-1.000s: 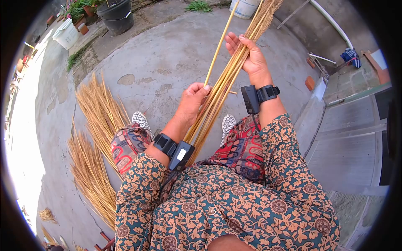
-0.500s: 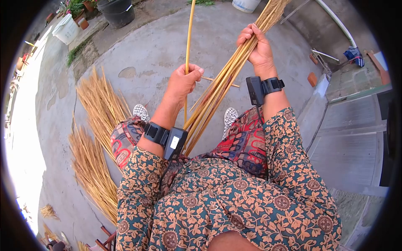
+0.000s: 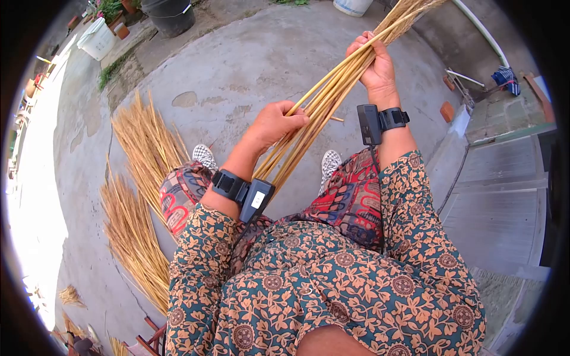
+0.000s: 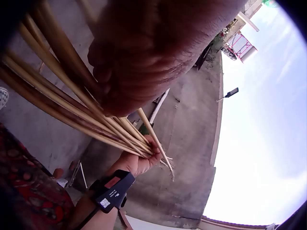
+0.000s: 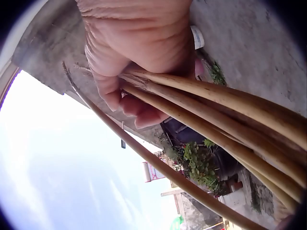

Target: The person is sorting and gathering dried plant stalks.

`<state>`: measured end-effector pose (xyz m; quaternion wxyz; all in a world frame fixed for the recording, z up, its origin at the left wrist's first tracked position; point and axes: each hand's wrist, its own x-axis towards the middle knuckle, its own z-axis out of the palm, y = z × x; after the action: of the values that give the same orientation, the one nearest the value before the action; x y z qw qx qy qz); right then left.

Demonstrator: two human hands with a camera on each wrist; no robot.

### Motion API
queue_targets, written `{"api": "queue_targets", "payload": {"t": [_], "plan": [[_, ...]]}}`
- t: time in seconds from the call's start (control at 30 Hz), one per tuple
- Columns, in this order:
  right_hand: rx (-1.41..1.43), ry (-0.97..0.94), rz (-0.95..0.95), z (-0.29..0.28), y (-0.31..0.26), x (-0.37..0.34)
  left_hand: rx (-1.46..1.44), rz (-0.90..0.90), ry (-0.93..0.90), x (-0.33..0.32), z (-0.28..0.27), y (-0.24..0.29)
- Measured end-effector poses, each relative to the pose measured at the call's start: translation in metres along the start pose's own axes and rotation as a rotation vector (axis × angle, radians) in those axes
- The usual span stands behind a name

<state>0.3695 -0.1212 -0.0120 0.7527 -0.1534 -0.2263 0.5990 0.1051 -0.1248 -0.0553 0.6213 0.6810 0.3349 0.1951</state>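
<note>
Long straw-coloured stalks with feathery heads make up a bundle [image 3: 331, 98], lying slantwise above the lap in the head view. My right hand [image 3: 380, 68] grips it just below the heads, fingers curled round the stalks. Nearer the body, my left hand [image 3: 274, 126] pinches a single stalk [image 3: 323, 83] along the bundle's left side. That stalk's upper end overlaps the bundle by the right hand; in the right wrist view the stalk [image 5: 158, 165] stands apart from the gripped stalks [image 5: 211, 112]. The left fingertips are partly hidden behind the palm in the left wrist view.
Two piles of similar stalks [image 3: 142, 133] lie on the concrete floor [image 3: 237, 65] beside the left leg. A black bucket [image 3: 168, 18] and a white bucket [image 3: 97, 40] stand at the back left. At the right are a brick [image 3: 447, 111] and a grey panel [image 3: 496, 207].
The left hand drew the single stalk away to the left and upright, then swung its top right, laying it along the bundle. The right hand closed round the bundle and shifted slightly right.
</note>
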Motion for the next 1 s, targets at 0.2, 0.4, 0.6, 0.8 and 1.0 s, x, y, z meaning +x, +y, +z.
{"api": "queue_targets", "payload": {"t": [0.2,0.4,0.6,0.8,1.0], "plan": [[-0.185,0.059,-0.026,0.009,0.003,-0.004,-0.408,-0.103,-0.153,0.003,-0.013,-0.002],[-0.369,0.06,0.026,0.014,0.005,-0.006,-0.528,-0.119,-0.132,0.004,-0.012,-0.003],[-0.492,0.095,0.071,0.011,0.002,-0.004,-0.482,-0.051,-0.112,0.002,-0.018,0.006],[-0.614,0.44,-0.183,-0.016,-0.013,0.002,-0.63,0.119,-0.077,-0.005,-0.042,0.014],[-0.058,0.305,-0.194,-0.021,-0.03,-0.002,-0.558,0.099,0.243,0.001,-0.063,0.01]]}}
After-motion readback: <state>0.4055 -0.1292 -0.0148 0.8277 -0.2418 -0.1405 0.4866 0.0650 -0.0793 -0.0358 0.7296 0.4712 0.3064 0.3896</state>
